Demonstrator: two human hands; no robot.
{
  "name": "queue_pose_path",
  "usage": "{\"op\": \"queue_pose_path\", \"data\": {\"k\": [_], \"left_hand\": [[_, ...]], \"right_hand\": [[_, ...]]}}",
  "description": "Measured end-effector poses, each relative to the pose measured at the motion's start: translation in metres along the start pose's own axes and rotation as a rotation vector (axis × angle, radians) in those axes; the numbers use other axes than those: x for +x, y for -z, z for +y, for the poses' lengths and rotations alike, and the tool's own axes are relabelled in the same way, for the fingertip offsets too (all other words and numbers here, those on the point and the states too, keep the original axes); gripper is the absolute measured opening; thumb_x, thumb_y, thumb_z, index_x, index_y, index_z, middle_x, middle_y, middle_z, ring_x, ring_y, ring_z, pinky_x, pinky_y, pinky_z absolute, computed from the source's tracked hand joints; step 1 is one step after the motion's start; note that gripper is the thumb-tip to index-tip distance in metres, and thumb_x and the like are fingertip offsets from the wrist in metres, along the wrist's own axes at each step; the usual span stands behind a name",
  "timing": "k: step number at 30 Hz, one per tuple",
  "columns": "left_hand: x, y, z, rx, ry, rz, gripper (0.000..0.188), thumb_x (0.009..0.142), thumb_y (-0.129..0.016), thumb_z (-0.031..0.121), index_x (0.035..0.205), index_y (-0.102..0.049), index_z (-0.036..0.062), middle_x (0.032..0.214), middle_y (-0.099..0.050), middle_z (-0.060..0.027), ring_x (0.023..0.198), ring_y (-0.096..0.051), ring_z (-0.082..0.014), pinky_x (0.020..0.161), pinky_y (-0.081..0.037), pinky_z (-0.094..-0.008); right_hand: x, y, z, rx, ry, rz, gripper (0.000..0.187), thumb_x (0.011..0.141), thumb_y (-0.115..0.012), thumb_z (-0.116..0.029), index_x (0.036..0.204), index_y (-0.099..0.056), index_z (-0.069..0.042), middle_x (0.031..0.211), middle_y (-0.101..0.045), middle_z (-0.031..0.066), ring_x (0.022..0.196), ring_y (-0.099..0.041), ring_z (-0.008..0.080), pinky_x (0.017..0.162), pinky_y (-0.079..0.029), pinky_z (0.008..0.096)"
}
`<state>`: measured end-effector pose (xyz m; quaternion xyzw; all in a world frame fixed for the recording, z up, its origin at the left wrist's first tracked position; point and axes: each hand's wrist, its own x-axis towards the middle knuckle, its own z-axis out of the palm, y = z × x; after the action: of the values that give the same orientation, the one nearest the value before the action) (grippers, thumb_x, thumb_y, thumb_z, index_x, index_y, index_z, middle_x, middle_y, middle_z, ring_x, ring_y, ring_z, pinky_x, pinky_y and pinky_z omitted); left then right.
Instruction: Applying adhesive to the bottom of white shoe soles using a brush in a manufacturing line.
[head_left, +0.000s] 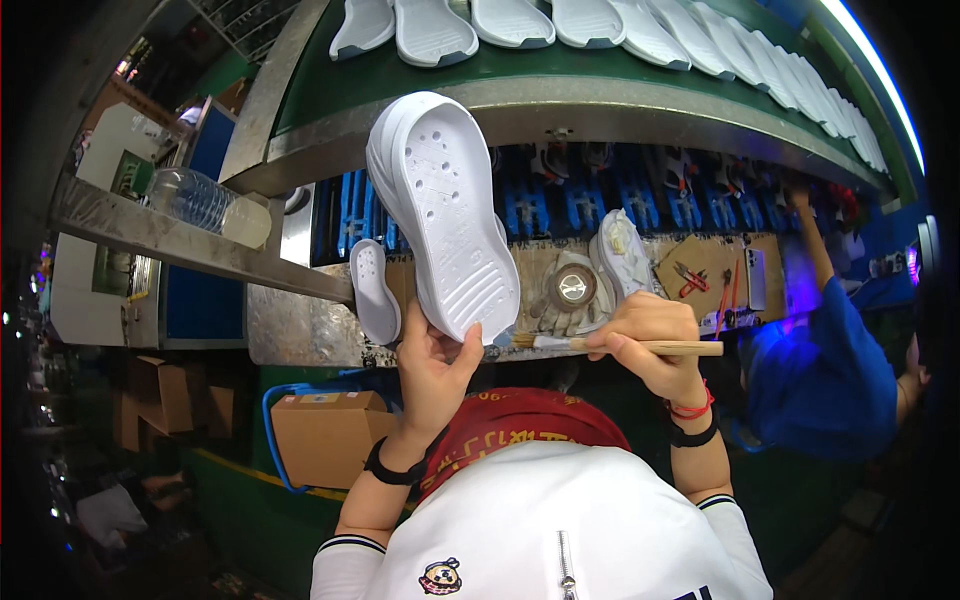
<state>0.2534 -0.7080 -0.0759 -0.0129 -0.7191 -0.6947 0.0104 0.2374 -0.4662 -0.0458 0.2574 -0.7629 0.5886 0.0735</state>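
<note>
A large white shoe sole (455, 215) stands up in front of me, its dotted and ribbed face visible. My left hand (432, 360) is closed on its lower end, thumb on the near face. In my right hand (655, 340) is a brush (695, 348) with a pale wooden handle, held level. Its bristles point left, at or very close to the grey-blue patch at the sole's lower tip; whether they touch I cannot tell. Left of the held sole, a smaller-looking white sole (374, 292) leans at the bench edge.
On the bench (300, 335), a round brown container (572, 287) sits on a pale glove (560, 318) beside another white sole (622, 255). Red-handled pliers (692, 280) lie right. Beyond, many soles line a green conveyor (560, 75). A co-worker in blue (825, 385) works at right.
</note>
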Motion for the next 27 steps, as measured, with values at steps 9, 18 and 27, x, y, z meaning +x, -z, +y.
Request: {"op": "queue_pose_path", "data": {"k": [9,18,27], "left_hand": [[0.000,-0.003,0.001,-0.019,-0.007,0.026,0.043,0.084,-0.058,-0.003,0.122,-0.037,-0.0038,0.105,-0.060,-0.0152,0.094,-0.062,-0.0162,0.079,-0.052,-0.0269],[-0.001,-0.002,-0.001,0.009,-0.037,0.050,0.049,0.083,-0.059,-0.002,0.126,-0.035,-0.0043,0.105,-0.060,-0.0147,0.091,-0.062,-0.0154,0.075,-0.052,-0.0255],[0.005,-0.005,0.001,-0.010,-0.004,0.035,0.041,0.083,-0.060,-0.002,0.119,-0.039,-0.0053,0.101,-0.062,-0.0160,0.089,-0.063,-0.0156,0.074,-0.053,-0.0258]], "right_hand": [[0.000,-0.005,0.000,-0.022,0.000,0.006,0.011,0.078,-0.059,-0.004,0.077,-0.069,-0.001,0.063,-0.066,0.0035,0.054,-0.056,0.0150,0.055,-0.041,0.0279],[0.001,-0.012,-0.007,-0.070,0.036,0.035,0.010,0.077,-0.059,-0.002,0.077,-0.069,-0.003,0.064,-0.065,0.0029,0.055,-0.056,0.0161,0.056,-0.042,0.0297],[0.001,-0.001,-0.001,-0.087,-0.008,0.013,0.013,0.076,-0.056,-0.002,0.074,-0.068,0.001,0.065,-0.067,0.0062,0.057,-0.060,0.0167,0.057,-0.043,0.0286]]}}
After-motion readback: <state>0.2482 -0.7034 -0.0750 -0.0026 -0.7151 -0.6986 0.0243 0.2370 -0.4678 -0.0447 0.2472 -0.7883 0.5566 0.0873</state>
